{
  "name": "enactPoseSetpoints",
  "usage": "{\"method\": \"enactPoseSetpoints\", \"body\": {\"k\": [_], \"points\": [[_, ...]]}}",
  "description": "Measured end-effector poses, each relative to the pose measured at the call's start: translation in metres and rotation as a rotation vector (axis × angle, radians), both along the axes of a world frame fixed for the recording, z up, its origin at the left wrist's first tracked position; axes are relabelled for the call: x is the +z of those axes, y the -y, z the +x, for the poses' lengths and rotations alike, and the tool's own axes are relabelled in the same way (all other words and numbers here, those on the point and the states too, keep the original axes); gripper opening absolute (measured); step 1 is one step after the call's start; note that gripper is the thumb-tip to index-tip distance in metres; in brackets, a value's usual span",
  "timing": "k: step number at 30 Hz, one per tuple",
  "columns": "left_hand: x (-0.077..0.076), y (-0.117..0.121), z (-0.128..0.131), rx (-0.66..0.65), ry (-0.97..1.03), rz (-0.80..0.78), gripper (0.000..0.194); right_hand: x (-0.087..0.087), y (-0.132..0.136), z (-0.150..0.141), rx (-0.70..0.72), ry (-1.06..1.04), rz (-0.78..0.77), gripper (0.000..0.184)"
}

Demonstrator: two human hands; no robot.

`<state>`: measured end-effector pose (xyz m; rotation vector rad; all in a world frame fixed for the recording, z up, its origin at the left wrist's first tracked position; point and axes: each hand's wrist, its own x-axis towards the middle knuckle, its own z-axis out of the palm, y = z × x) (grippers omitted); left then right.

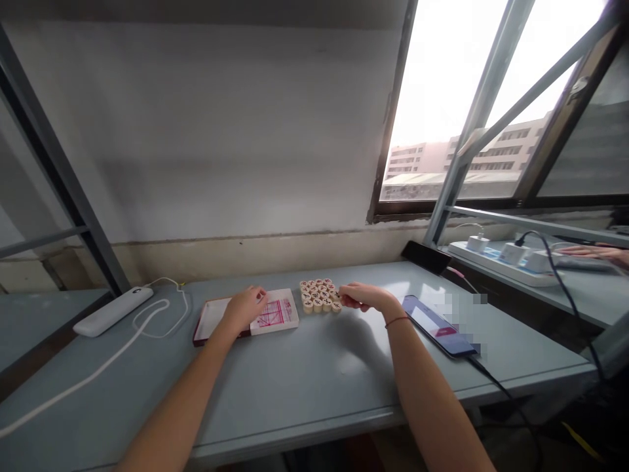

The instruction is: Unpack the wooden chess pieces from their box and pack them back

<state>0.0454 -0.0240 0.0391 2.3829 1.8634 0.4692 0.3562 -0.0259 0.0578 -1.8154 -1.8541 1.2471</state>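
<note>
Round wooden xiangqi pieces (pixel 318 296) stand packed in rows on the desk, with characters on their tops. My right hand (pixel 362 297) is at the right end of this group, its curled fingers closed on a xiangqi piece (pixel 336 295) at the edge. To the left lies a shallow box (pixel 206 318) with a dark red outer side. A white part with a red printed grid (pixel 276 314) adjoins it on the right. Over the place where the two meet is my left hand (pixel 248 305), fingers loosely bent and slightly apart, with nothing visible in them.
A phone (pixel 439 328) with a cable lies right of my right forearm. At the left are a white power strip (pixel 114 311) and its cord. Another power strip (pixel 506 262) with plugs stands beyond the metal frame (pixel 455 170), near another person's hand (pixel 597 254).
</note>
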Motion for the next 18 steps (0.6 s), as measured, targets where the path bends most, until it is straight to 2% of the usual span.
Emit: {"method": "enactPoseSetpoints", "body": {"k": [3,7,11,18], "points": [[-0.005,-0.009,-0.015,0.085,-0.095,-0.061,0.030,-0.005,-0.003,0.001,0.001,0.118,-0.098,0.026],[-0.009,-0.012,-0.021,0.101,-0.121,-0.175,0.037,-0.008,-0.006,-0.001,0.017,0.170,-0.144,0.027],[-0.011,-0.012,-0.020,0.103,-0.116,-0.195,0.036,-0.007,-0.004,-0.004,0.048,0.200,-0.093,0.030],[-0.011,-0.011,-0.015,0.112,-0.141,-0.154,0.035,-0.012,-0.004,-0.001,0.109,0.349,0.012,0.022]]}}
